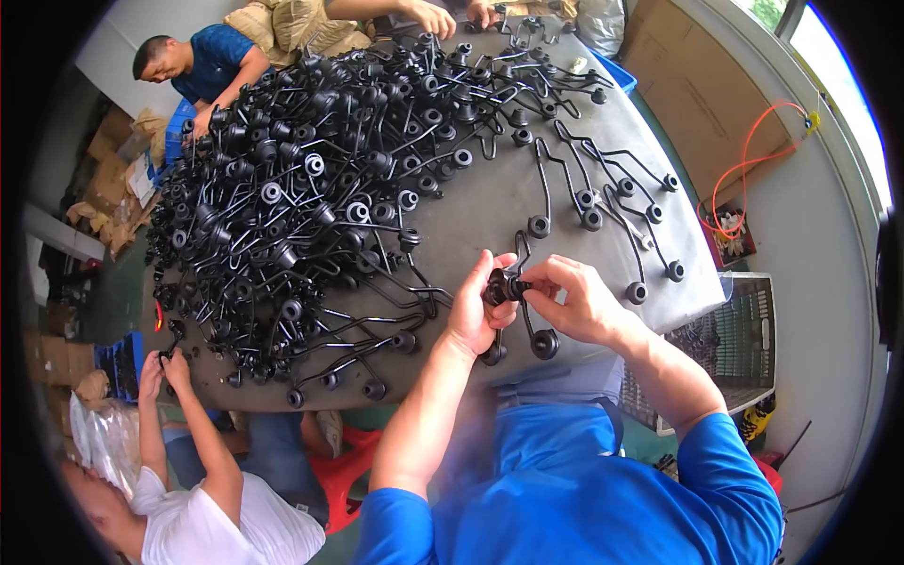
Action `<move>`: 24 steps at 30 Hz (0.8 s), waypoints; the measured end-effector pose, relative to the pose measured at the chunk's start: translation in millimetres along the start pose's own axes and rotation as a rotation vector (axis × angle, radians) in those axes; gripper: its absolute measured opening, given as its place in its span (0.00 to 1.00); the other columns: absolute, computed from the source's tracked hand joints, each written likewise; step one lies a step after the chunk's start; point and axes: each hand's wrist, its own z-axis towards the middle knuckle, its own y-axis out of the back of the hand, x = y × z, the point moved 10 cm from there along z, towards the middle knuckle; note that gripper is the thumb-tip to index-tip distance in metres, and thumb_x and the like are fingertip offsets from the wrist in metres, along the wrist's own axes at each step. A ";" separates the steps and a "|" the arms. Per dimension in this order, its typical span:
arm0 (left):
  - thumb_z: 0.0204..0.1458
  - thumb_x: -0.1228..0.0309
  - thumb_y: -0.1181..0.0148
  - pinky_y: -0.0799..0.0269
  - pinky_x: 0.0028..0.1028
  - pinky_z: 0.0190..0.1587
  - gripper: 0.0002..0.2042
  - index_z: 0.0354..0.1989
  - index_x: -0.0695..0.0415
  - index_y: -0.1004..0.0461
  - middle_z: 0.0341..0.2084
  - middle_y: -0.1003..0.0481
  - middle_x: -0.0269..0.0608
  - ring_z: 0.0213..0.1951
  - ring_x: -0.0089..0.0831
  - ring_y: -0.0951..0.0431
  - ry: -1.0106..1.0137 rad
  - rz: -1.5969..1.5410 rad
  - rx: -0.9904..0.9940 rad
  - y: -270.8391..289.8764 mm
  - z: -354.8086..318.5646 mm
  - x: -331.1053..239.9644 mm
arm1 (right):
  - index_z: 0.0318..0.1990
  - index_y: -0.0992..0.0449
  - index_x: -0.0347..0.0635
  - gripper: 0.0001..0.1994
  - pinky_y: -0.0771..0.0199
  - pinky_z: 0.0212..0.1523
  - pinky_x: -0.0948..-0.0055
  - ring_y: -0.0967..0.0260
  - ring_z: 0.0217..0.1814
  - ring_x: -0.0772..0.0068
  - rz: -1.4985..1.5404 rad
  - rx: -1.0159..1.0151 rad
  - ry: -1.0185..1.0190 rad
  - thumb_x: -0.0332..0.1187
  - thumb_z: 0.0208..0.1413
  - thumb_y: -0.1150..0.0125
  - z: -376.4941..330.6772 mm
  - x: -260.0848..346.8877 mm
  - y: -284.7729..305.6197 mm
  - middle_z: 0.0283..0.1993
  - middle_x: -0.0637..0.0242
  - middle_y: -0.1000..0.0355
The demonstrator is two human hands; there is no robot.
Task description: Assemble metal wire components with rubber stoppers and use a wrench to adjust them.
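Note:
At the table's near edge, my left hand (473, 306) is closed round a black ribbed rubber bushing (504, 287) that belongs to a bent black metal rod. From the right, my right hand (576, 299) pinches the end of that same bushing between thumb and fingers. The rod's bent part rises beyond my hands, and its covered stretch cannot be seen. Just below the right hand, another rubber bushing (543, 344) lies at the table edge. Several loose bent rods with bushings (590, 218) are spread on the grey tabletop (452, 221) ahead of me.
A large tangled heap of rods with bushings (282, 188) covers the table's left side. Co-workers' hands (166, 369) work at the left edge, and others' hands (433, 17) at the far edge. To the right stand a grey plastic crate (753, 330) and cardboard (702, 104).

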 end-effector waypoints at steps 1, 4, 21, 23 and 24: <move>0.63 0.46 0.53 0.53 0.19 0.15 0.22 0.50 0.52 0.30 0.20 0.32 0.31 0.14 0.18 0.42 -0.003 -0.002 0.000 -0.6 -0.3 0.0 | 0.41 0.24 0.37 0.09 0.26 0.33 0.72 0.27 0.32 0.69 -0.048 -0.011 0.038 0.25 0.52 0.37 -1.1 4.6 0.9 0.31 0.62 0.28; 0.62 0.46 0.53 0.53 0.20 0.15 0.21 0.49 0.51 0.30 0.20 0.32 0.30 0.13 0.18 0.42 0.003 -0.009 -0.006 1.1 -0.3 2.2 | 0.40 0.25 0.38 0.08 0.26 0.32 0.70 0.27 0.31 0.66 -0.095 0.009 0.055 0.26 0.51 0.38 -0.5 9.6 2.6 0.31 0.60 0.29; 0.61 0.48 0.48 0.55 0.21 0.15 0.20 0.48 0.51 0.31 0.18 0.34 0.30 0.12 0.19 0.43 -0.023 -0.013 -0.020 2.5 -1.0 4.1 | 0.39 0.21 0.36 0.09 0.25 0.34 0.66 0.26 0.31 0.58 -0.205 0.136 0.095 0.24 0.48 0.35 9.7 15.9 4.2 0.31 0.59 0.27; 0.61 0.48 0.48 0.54 0.21 0.15 0.20 0.48 0.51 0.31 0.18 0.34 0.30 0.12 0.19 0.43 -0.018 0.005 -0.002 1.4 -2.4 3.4 | 0.38 0.22 0.36 0.09 0.25 0.35 0.66 0.26 0.32 0.58 -0.187 0.156 0.058 0.24 0.48 0.36 10.8 18.3 2.2 0.31 0.59 0.27; 0.61 0.48 0.48 0.55 0.21 0.15 0.20 0.48 0.51 0.31 0.17 0.35 0.29 0.12 0.19 0.43 -0.014 0.005 -0.010 -0.2 -1.1 2.4 | 0.37 0.22 0.36 0.08 0.25 0.36 0.66 0.26 0.33 0.57 -0.176 0.172 0.015 0.23 0.47 0.36 10.6 16.2 2.9 0.31 0.59 0.27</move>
